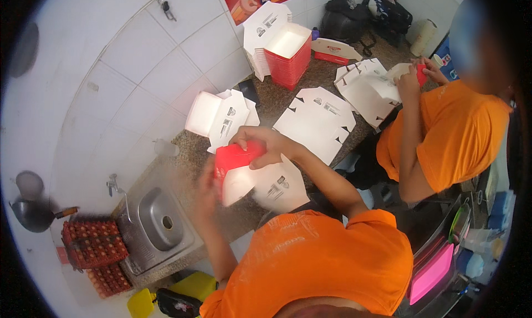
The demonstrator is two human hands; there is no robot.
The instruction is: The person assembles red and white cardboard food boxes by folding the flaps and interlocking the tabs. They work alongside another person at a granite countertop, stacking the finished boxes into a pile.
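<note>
I hold a partly folded cardboard food box (237, 158), red outside and white inside, above the counter. My right hand (260, 142) grips its far edge, the fingers bent over the red wall and the thumb on the near side. At the box's left side my left hand (207, 187) is closed against the wall, a little blurred, its fingertips partly hidden. A loose white flap (281, 184) with dark print spreads toward my body. Just beyond my hands lies another partly folded box (221, 115). To its right are flat white box blanks (316, 121).
Stacked red boxes (288, 57) stand against the wall beside white blanks (260, 32). At right, a co-worker in an orange shirt (443, 135) handles another red and white box (422, 75). A steel sink (160, 218) and egg trays (94, 243) are at left. Black bags (346, 21) sit at the back.
</note>
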